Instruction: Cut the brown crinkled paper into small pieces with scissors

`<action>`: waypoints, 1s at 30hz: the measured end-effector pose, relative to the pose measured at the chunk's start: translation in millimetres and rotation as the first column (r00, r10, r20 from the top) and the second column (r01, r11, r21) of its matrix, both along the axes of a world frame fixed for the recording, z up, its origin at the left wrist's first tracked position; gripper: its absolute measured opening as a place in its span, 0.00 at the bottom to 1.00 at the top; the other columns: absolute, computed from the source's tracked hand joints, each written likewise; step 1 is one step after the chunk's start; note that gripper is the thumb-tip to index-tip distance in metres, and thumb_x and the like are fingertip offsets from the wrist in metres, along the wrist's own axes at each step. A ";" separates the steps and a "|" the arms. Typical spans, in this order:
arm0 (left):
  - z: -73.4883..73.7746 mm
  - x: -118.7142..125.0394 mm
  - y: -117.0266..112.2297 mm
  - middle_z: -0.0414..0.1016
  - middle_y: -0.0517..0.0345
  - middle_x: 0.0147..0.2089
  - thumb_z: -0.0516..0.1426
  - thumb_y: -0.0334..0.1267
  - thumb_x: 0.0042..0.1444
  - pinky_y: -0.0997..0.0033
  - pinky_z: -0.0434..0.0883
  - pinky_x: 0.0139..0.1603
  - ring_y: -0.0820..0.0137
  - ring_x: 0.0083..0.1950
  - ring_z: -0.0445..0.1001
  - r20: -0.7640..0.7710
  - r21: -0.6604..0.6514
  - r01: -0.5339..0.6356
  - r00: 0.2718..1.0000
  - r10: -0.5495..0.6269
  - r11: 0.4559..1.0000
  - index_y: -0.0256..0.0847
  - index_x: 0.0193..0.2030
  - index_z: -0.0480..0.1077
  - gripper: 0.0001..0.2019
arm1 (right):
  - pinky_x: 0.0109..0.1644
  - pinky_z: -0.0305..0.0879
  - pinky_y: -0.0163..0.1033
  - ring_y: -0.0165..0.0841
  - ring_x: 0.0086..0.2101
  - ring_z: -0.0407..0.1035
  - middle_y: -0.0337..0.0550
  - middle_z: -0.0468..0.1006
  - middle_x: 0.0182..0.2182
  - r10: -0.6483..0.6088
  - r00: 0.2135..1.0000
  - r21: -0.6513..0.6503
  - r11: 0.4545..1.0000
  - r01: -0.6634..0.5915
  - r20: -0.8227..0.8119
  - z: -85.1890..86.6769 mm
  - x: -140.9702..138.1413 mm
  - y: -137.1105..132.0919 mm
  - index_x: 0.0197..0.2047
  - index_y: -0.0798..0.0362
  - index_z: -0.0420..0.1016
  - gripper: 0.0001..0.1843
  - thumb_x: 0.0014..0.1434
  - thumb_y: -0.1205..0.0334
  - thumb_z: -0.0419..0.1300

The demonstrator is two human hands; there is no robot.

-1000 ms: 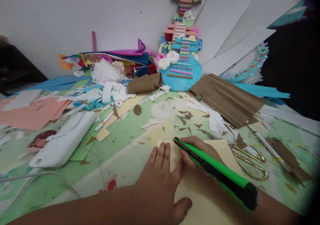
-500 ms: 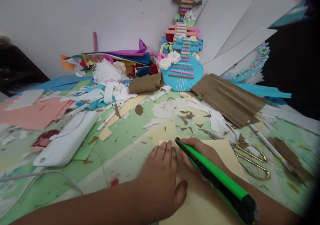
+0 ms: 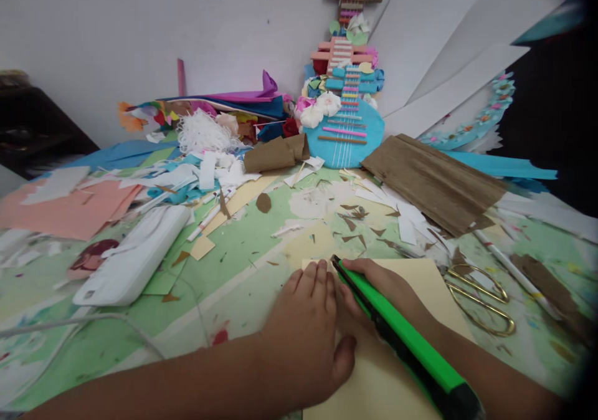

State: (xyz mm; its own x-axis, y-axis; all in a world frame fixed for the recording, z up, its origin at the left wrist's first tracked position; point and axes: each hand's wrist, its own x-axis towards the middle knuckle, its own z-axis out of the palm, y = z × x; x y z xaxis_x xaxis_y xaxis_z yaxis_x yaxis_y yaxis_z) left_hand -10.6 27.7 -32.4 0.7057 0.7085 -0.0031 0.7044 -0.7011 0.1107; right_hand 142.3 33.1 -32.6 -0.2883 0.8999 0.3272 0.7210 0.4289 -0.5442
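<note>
My left hand (image 3: 306,329) lies flat on a sheet of cream paper (image 3: 369,370), its fingers stretched forward and its thumb held out to the side. In my right hand (image 3: 387,289) is a green and black utility knife (image 3: 406,336). Thumb and fingers grip it near its front end, just right of my left fingertips. The knife slants, its rear end toward the lower right; whether a blade is out cannot be made out. Right of the paper lies a pair of scissors with gold handles (image 3: 486,301).
A white power strip (image 3: 135,255) with a cable lies left. Brown cardboard (image 3: 434,183) and a brown roll (image 3: 275,153) sit behind, among paper scraps. A blue guitar-shaped craft (image 3: 346,134) leans on the wall. Peach sheets (image 3: 70,208) lie far left.
The whole view has shifted slightly, so things appear a little further right. Both hands and the utility knife keep almost the same place on the paper.
</note>
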 end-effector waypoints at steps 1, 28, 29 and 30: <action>0.0 0.1 -0.1 0.49 0.33 0.59 0.39 0.50 0.51 0.54 0.47 0.57 0.49 0.60 0.45 0.006 0.006 -0.002 1.000 0.002 1.000 0.23 0.56 0.53 0.33 | 0.30 0.63 0.31 0.28 0.27 0.68 0.39 0.73 0.27 0.008 1.000 0.003 1.000 -0.008 -0.012 -0.6 -0.3 -0.3 0.38 0.52 0.59 0.08 0.52 0.65 0.48; -3.6 0.5 4.5 0.57 0.37 0.56 0.43 0.44 0.50 0.57 0.53 0.55 0.54 0.57 0.54 0.084 0.099 -0.010 0.996 0.001 0.995 0.25 0.54 0.57 0.28 | 0.29 0.60 0.32 0.29 0.26 0.67 0.42 0.73 0.27 0.014 0.997 -0.001 1.000 -0.014 0.077 1.4 -3.0 -2.5 0.36 0.53 0.60 0.06 0.52 0.64 0.48; -2.9 0.5 4.7 0.57 0.36 0.56 0.43 0.44 0.51 0.56 0.53 0.55 0.54 0.57 0.54 0.077 0.097 -0.002 0.997 -0.006 0.995 0.25 0.54 0.57 0.28 | 0.29 0.60 0.33 0.30 0.26 0.67 0.43 0.73 0.27 0.019 0.997 -0.005 1.000 -0.018 0.079 1.7 -3.0 -2.6 0.36 0.54 0.60 0.06 0.53 0.64 0.48; -2.2 0.4 4.8 0.57 0.36 0.56 0.43 0.43 0.51 0.56 0.53 0.54 0.53 0.57 0.54 0.069 0.096 0.005 0.998 -0.012 0.995 0.24 0.55 0.56 0.28 | 0.30 0.60 0.33 0.30 0.27 0.67 0.43 0.73 0.28 0.024 0.997 -0.005 1.000 -0.023 0.080 1.9 -3.0 -2.7 0.36 0.54 0.60 0.06 0.53 0.64 0.48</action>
